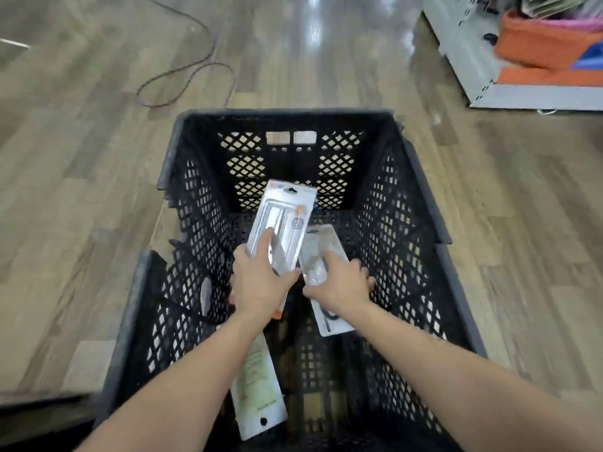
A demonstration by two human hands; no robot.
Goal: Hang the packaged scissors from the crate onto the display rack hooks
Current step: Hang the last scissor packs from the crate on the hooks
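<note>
A black lattice crate (421, 203) stands on the floor below me, and both my hands are inside it. My left hand (257, 282) grips a packaged pair of scissors (282, 220) by its lower end, with the hang-hole end pointing away from me. My right hand (342, 282) holds a second scissors package (321, 252) that tilts to the right; its lower end (329, 321) shows under my wrist. A third package (257, 383) lies back-side up in the crate under my left forearm. No display rack hooks are in view.
The crate sits on a wood-look floor. A dark cable (195, 70) loops on the floor beyond the crate. At the upper right is the white base of a shelf unit (483, 79) carrying orange goods (541, 44).
</note>
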